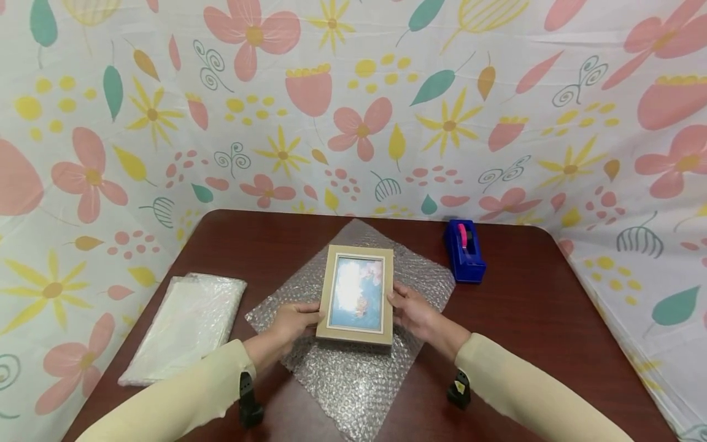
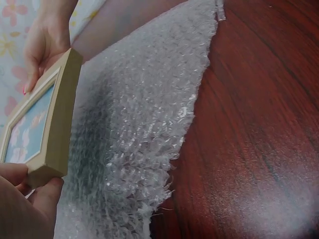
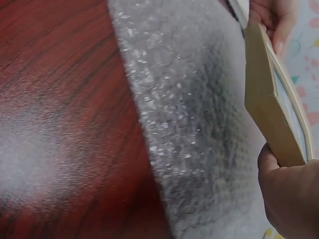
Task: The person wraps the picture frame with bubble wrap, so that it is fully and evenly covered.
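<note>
Here, frame (image 1: 356,294) (tan), in left grip (image 1: 294,321), right grip (image 1: 415,313), bubble wrap (image 1: 348,383) beneath

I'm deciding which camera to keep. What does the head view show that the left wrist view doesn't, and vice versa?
Head only: the blue tape dispenser, flat plastic-covered stack and pale sleeves. Left wrist only: close-up detail of the ragged edge of the bubble wrap and the side of the picture frame. Both: left hand and right hand holding that frame over the wrap, the table and the floral cloth.
</note>
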Action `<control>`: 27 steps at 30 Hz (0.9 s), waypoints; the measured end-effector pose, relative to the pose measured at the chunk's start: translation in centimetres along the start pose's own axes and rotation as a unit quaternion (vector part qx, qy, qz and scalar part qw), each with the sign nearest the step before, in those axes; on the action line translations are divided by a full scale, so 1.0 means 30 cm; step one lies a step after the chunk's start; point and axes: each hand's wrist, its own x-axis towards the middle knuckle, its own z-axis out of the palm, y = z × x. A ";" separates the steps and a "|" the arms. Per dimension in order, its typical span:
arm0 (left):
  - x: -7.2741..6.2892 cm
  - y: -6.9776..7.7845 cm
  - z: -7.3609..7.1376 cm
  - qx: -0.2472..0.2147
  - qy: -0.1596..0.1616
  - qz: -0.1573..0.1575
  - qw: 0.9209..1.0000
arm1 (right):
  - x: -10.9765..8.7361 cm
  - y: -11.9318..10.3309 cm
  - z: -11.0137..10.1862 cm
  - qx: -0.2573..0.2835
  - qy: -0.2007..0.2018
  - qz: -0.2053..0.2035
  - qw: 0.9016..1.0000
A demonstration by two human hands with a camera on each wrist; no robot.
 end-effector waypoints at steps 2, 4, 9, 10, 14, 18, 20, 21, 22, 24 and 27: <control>0.003 -0.004 0.000 -0.004 0.001 -0.006 1.000 | 0.010 0.012 -0.004 0.000 -0.007 -0.001 1.000; 0.009 -0.012 0.001 -0.003 0.005 -0.011 1.000 | 0.020 0.026 -0.006 0.002 -0.007 0.002 1.000; 0.016 -0.035 0.013 -0.012 0.007 -0.019 1.000 | 0.033 0.056 -0.006 0.006 -0.008 0.007 1.000; 0.019 -0.039 0.015 -0.014 0.007 -0.020 1.000 | 0.035 0.061 -0.006 0.007 -0.007 0.008 1.000; 0.029 -0.049 0.013 -0.012 0.012 -0.026 1.000 | 0.052 0.070 0.000 0.002 -0.001 0.014 1.000; 0.039 -0.060 0.004 -0.015 0.005 -0.019 1.000 | 0.070 0.078 0.003 0.000 -0.001 0.016 1.000; 0.038 -0.063 0.002 -0.013 0.003 -0.018 1.000 | 0.075 0.083 0.003 -0.002 -0.004 0.018 1.000; 0.039 -0.066 0.002 -0.012 0.002 -0.017 1.000 | 0.077 0.085 0.003 -0.004 -0.006 0.019 1.000; 0.039 -0.068 0.003 -0.012 0.003 -0.020 1.000 | 0.078 0.086 0.004 -0.005 -0.007 0.021 1.000; 0.041 -0.071 0.005 -0.011 0.004 -0.021 1.000 | 0.080 0.089 0.007 -0.008 -0.008 0.025 1.000; 0.043 -0.067 0.010 -0.007 0.014 -0.025 1.000 | 0.081 0.088 0.013 -0.012 0.003 0.029 0.999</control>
